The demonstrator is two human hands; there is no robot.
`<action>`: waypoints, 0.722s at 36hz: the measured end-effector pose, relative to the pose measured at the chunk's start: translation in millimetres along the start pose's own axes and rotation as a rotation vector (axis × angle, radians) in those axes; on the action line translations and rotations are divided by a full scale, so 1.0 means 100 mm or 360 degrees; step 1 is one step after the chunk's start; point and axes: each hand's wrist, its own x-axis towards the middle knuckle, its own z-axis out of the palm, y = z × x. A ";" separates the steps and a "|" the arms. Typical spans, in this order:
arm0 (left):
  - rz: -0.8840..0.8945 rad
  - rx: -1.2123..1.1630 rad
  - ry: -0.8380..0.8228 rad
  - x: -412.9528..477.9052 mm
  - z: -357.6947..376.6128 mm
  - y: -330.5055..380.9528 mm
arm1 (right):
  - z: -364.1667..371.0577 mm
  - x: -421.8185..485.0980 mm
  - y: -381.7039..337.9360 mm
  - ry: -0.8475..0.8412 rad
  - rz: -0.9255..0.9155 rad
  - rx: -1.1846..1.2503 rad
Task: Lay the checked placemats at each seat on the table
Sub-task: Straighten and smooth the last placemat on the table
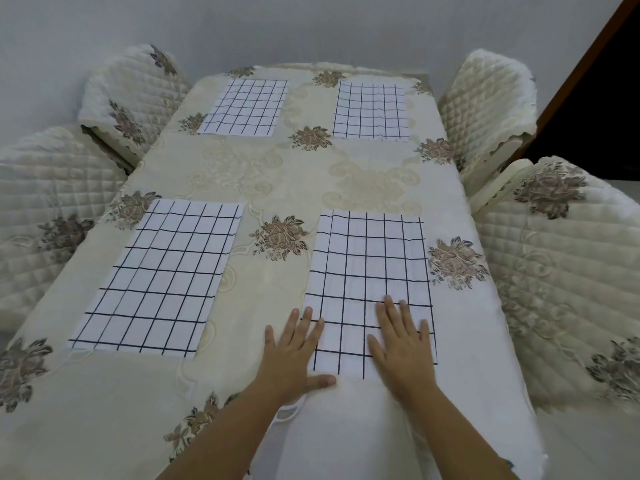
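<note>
Four checked placemats (162, 271), white with dark grid lines, lie on the floral tablecloth (277, 174), two along each long edge, with bare cloth between them and at the near end. Four quilted chairs (485, 98) stand two per side. Both hands rest flat, fingers straight, grasping nothing, on the near right placemat (370, 265): left hand (294, 351) at its near left corner, right hand (403, 344) near its right edge.
</note>
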 end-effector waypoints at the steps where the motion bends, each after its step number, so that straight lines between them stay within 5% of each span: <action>1: -0.0002 -0.0008 -0.0008 0.00 -0.01 0.00 | -0.01 -0.01 0.07 0.0000 0.0017 0.0012; 12: -0.0074 -0.0095 0.0041 -0.02 -0.20 0.15 | -0.13 -0.01 0.34 0.0010 -0.0002 -0.0138; 17: 0.0127 0.0075 0.0190 0.32 -0.42 0.23 | -0.10 -0.01 0.34 0.0140 -0.0061 -0.0196; 22: 0.0290 -0.0071 0.0093 0.60 -0.41 0.29 | -0.12 0.18 0.16 0.0476 -0.0094 -0.0084; 26: 0.0266 -0.0152 0.0159 0.77 -0.42 0.35 | -0.12 0.39 -0.15 0.0415 -0.0167 0.0094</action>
